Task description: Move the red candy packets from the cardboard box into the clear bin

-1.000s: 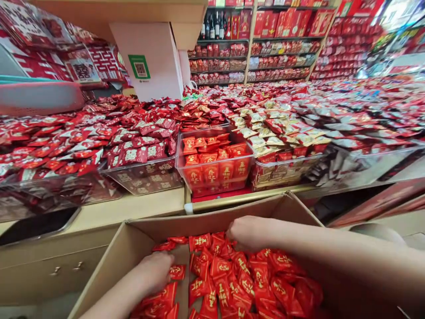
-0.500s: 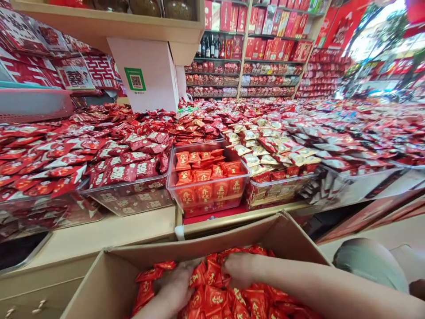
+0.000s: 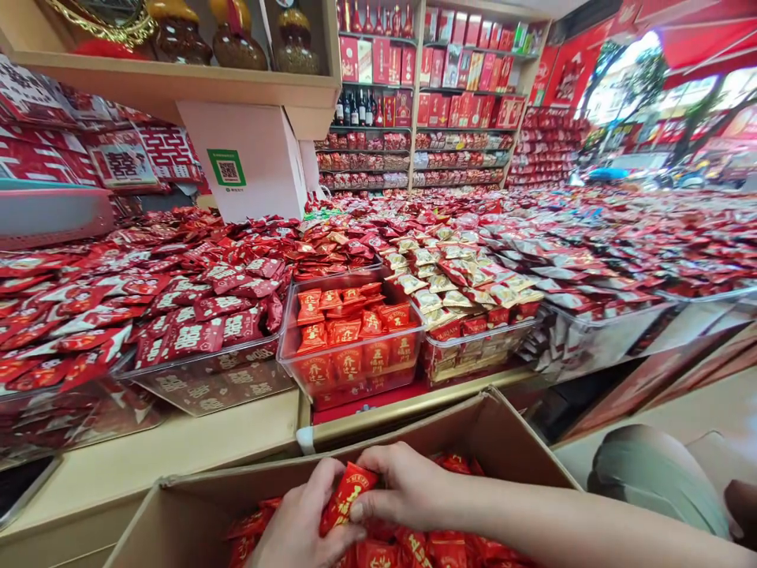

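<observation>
Just above the open cardboard box (image 3: 195, 493), a small red packet (image 3: 346, 498) with gold lettering stands tilted between my two hands. My left hand (image 3: 304, 517) closes around its left side, thumb below. From the right, my right hand (image 3: 405, 487) pinches the same packet between thumb and fingers. More of these packets may sit behind it, hidden by the hands. Beneath lie many loose red packets (image 3: 446, 548) of the same look. Straight ahead, a clear plastic bin (image 3: 355, 371) on the counter is partly filled with matching red packets, set in rows.
Neighbouring bins heap up dark red packets (image 3: 206, 323) on the left and gold-and-white packets (image 3: 455, 272) on the right. Behind stands a white box (image 3: 248, 158) with a QR code, under an overhanging shelf (image 3: 177, 75). A person's knee (image 3: 644, 465) shows at right.
Both hands have risen out of the pile and come together, now with a red packet between them. The view has tilted upward and turned slightly right.
</observation>
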A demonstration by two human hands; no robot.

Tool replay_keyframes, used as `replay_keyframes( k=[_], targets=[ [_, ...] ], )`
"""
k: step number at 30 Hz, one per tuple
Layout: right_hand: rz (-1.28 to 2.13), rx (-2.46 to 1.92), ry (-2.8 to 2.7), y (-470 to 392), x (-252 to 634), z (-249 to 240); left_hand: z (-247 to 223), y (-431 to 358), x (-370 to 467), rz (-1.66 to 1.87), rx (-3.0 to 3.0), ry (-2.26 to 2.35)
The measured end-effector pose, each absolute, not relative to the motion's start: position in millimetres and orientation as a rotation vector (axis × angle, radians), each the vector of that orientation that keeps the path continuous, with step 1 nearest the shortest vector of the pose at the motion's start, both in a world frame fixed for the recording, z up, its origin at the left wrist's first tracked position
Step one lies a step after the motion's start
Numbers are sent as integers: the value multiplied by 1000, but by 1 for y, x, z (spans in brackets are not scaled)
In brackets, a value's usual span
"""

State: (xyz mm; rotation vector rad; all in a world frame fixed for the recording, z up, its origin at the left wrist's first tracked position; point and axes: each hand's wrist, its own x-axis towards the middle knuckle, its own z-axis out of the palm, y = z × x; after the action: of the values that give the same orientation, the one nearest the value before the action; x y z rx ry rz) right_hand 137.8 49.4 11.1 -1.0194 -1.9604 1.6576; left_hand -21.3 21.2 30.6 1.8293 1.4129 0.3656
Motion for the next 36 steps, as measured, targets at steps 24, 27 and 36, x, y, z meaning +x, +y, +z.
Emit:
replay_keyframes(
  k=[24, 27, 36],
  targets=[
    [-92, -1266, -2594, 175, 165, 171, 139, 168, -8, 723, 2008, 1206],
    [-135, -1330, -2681, 176, 166, 170, 140, 168, -1, 651, 2039, 1221],
    [-98, -1381, -2819, 175, 168, 178, 144, 172, 8, 519, 2258, 1303]
  ],
)
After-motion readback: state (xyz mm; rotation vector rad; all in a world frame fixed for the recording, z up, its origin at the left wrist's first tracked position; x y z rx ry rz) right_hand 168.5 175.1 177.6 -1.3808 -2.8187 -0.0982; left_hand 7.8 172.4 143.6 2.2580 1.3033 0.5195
